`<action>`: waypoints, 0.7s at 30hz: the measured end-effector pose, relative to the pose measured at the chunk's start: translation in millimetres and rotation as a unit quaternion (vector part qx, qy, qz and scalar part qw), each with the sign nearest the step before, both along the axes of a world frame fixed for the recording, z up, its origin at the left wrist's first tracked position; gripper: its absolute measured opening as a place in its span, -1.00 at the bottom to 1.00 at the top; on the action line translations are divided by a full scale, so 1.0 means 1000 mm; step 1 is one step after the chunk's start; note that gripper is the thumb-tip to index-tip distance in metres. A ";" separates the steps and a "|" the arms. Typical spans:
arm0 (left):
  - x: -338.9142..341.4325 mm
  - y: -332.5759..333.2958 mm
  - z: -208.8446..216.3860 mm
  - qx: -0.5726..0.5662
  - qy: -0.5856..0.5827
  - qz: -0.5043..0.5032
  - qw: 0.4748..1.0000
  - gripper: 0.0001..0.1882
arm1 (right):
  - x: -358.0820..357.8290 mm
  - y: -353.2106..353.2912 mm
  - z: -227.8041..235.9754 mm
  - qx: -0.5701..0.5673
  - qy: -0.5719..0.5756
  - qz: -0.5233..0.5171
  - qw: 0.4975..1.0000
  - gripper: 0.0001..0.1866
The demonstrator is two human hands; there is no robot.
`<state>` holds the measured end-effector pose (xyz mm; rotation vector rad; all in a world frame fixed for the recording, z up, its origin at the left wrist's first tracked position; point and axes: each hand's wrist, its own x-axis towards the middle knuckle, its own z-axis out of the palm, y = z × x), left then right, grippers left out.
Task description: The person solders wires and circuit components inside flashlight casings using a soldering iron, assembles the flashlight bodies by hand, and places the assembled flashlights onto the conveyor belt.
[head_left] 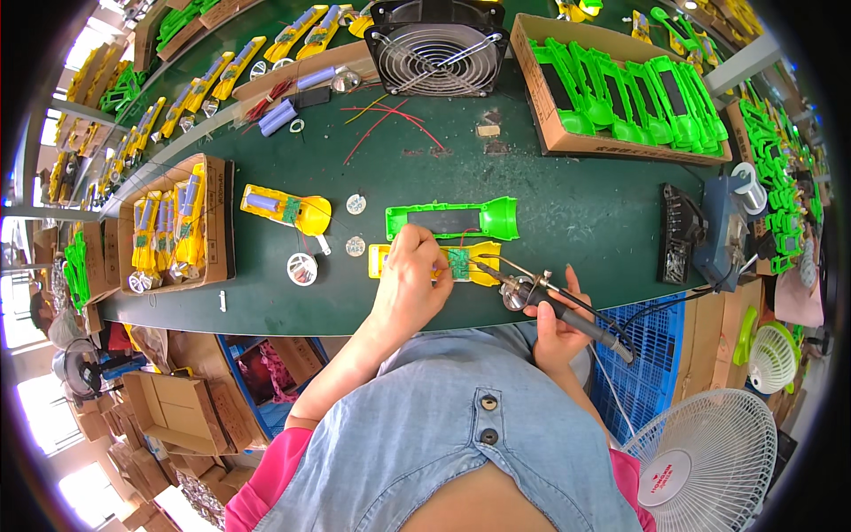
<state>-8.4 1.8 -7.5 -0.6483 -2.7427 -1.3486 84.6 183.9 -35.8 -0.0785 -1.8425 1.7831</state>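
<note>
My right hand is wrapped round a soldering iron with a thin feed tube along it. The iron's tip reaches a small green circuit board in a yellow plastic housing half, near the table's front edge. Over the left part of that housing, my left hand is closed with fingertips pinched; what they hold is hidden. Just beyond lies a green housing half with a black panel; a short red wire runs between the two. To the left are another yellow housing half with board and battery and a round reflector.
A box of yellow assemblies stands at left, and a box of green housings at back right. A square fan is at the back. At right sit a soldering station and black iron stand. Loose red wires lie behind.
</note>
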 end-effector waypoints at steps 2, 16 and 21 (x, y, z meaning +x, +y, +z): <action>-0.001 -0.001 -0.001 0.005 -0.002 -0.003 1.000 -0.83 | 0.000 0.000 0.000 0.006 -0.001 -0.004 1.000 -0.77; 0.062 -0.069 -0.003 0.471 -0.446 0.234 0.724 -0.60 | -0.001 0.003 0.007 0.028 -0.007 0.011 1.000 -0.76; 0.045 -0.070 0.001 0.042 0.007 0.215 0.976 -0.70 | -0.005 0.001 0.008 0.043 -0.002 0.010 0.999 -0.77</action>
